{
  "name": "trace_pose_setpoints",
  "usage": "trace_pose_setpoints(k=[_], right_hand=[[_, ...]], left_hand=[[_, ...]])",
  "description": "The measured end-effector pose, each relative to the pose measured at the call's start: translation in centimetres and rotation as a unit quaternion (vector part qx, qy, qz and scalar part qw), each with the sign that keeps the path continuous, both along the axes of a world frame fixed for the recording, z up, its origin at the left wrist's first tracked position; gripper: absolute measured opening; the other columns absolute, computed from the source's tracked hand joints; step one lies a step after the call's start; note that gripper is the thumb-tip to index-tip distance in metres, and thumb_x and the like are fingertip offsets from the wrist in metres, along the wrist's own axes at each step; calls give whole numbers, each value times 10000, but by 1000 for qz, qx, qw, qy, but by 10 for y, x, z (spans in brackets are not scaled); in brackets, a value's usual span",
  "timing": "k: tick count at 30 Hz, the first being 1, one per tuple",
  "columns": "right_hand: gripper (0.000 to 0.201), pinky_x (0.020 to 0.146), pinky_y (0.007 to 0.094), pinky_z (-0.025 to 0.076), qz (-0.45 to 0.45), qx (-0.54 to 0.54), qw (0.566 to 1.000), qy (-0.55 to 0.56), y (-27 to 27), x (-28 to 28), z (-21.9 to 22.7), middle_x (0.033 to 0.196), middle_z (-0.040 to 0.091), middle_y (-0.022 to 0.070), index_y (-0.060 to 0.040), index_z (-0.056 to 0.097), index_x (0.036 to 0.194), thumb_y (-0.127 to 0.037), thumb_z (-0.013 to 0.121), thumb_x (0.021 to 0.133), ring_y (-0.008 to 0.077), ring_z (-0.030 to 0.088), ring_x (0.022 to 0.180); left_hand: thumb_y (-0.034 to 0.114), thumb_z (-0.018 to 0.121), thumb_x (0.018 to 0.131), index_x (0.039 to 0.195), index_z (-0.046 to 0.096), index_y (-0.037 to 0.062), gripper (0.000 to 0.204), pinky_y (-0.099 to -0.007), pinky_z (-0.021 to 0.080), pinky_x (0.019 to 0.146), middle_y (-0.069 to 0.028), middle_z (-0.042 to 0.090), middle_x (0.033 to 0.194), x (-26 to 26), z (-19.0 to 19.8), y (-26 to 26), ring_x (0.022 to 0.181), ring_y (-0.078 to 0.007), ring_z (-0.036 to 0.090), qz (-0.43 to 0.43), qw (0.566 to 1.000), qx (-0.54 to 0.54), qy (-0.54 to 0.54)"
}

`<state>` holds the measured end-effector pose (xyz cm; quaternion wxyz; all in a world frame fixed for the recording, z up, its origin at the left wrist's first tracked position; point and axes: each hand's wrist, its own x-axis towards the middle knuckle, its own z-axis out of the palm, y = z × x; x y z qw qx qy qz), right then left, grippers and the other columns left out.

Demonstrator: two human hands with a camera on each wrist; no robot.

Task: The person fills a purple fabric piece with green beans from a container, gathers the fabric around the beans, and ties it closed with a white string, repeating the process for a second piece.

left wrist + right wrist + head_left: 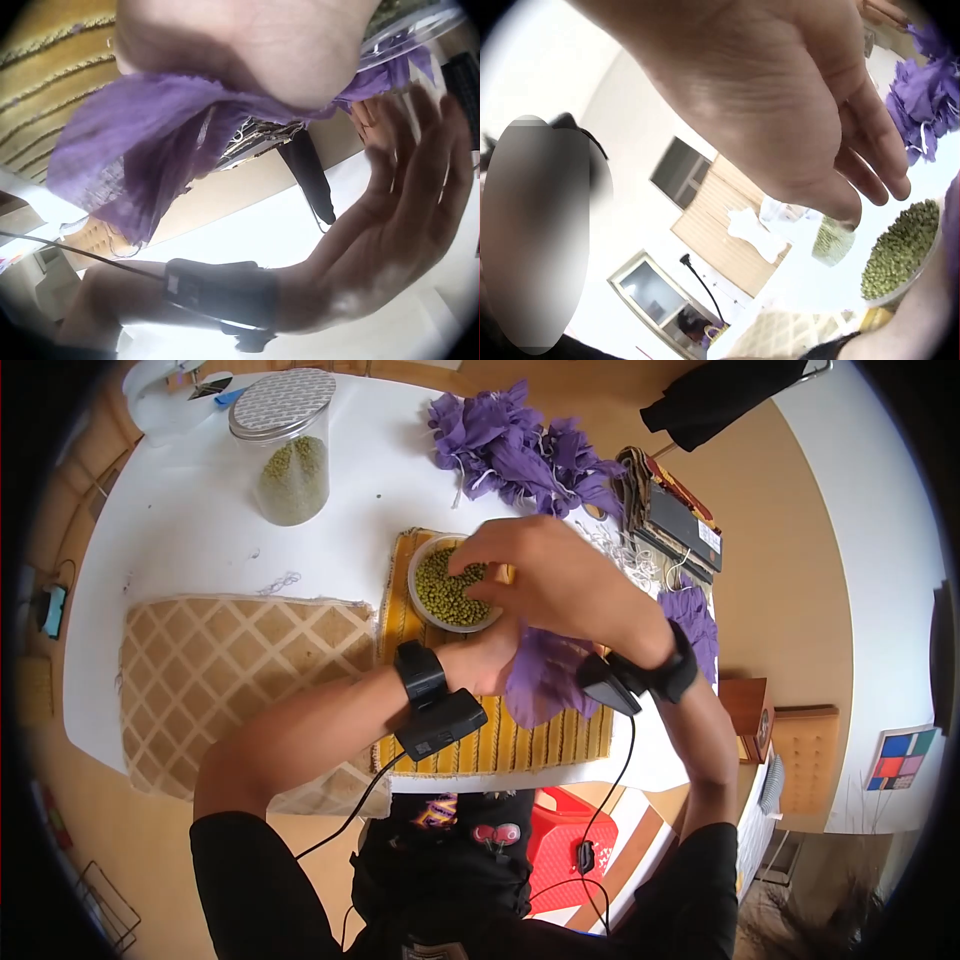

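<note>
Over the yellow striped mat's far edge, the right hand (545, 575) hovers, fingers loosely curled just above the white bowl of green mung beans (447, 588); the left hand (490, 665) pinches a purple fabric pouch (545, 675) directly nearside.

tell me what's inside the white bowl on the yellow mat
The white bowl holds small green beans. The right hand reaches in over its near side, covering part of the beans, so whether its fingertips pinch any cannot be seen.
</note>
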<state>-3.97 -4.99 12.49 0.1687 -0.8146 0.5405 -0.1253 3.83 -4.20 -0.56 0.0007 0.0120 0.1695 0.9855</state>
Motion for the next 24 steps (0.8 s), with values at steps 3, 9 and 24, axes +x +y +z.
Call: trace_pose_setpoints(k=[3,9,24], right_hand=[[230,731,374,529,107,-16,993,37,-17,4,-27,919,678,145,-45,699,978,-57,709,749,317,667,828],[231,775,389,519,52,93,990,89,-28,17,-26,888,688,159,-43,720,924,-60,736,694,335,660,841],[184,637,308,503,23,54,998,3,-39,-7,-18,742,676,126,-20,730,868,-82,767,699,203,656,677]], left_hand=[[488,342,1000,1202,515,29,530,-389,501,925,-140,607,1176,-3,-9,3,1082,-231,607,76,995,-32,-63],[441,346,1016,1213,510,60,459,-387,485,922,-109,598,1157,-5,-20,0,1041,-197,595,52,998,13,13],[348,401,1008,1088,567,51,349,-373,551,793,-92,638,1044,-14,-15,-2,858,-220,649,62,997,-16,-34]])
